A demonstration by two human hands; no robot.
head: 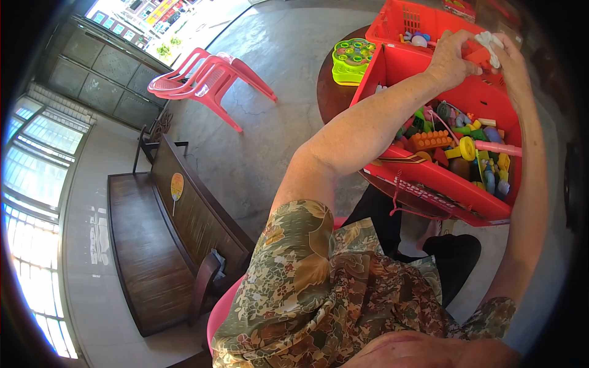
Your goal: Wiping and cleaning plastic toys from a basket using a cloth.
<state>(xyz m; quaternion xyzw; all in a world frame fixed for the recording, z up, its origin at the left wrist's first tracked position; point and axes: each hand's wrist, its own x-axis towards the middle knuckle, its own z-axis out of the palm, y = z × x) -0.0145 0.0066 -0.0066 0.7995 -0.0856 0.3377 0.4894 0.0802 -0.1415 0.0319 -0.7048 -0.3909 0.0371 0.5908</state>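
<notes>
Above the far side of a red cardboard box (464, 209), both my hands meet around a small orange-red toy piece (478, 55). My left hand (448, 57) grips it between thumb and fingers. A crumpled white cloth (488, 46) is in my right hand (511, 57), pressed against the piece. Inside the box lie many mixed plastic toys, among them an orange building brick (431, 140), a yellow wheel (467, 148) and a pink rod (499, 147). My left forearm hides part of the box's inside.
Behind the box stands a red plastic basket (391, 20) with a few toys inside. A lime-green toy (352, 64) sits on the round brown table (327, 92). To the left are pink plastic chairs (207, 76) and a dark wooden bench (142, 230). A rope handle (395, 198) hangs from the box.
</notes>
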